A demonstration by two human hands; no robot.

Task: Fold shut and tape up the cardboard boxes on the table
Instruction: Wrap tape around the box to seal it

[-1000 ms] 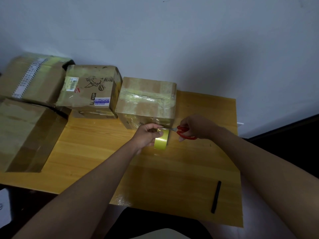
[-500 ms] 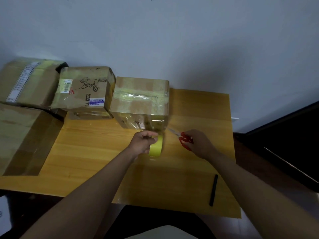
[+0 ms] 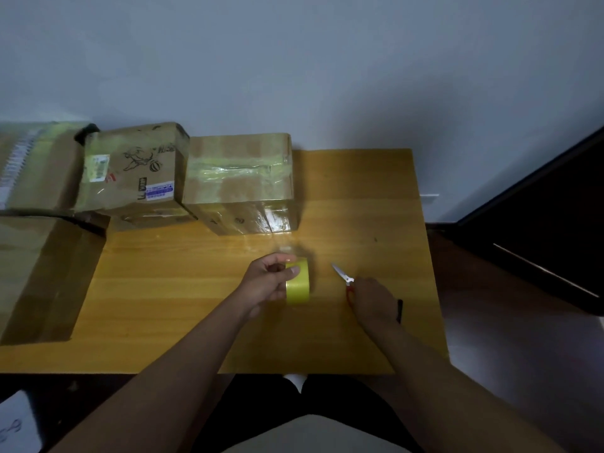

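Left hand (image 3: 266, 282) curled round yellow tape roll (image 3: 297, 282) above the tabletop (image 3: 196, 289), right hand (image 3: 371, 297) gripping red-handled scissors (image 3: 343, 276) just beside, blades pointing away, taped cardboard box (image 3: 240, 181) just beyond both hands, more boxes (image 3: 130, 171) left of them.

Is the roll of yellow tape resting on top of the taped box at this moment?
No, the left hand holds the tape roll over the wooden table, in front of the taped box and apart from it.
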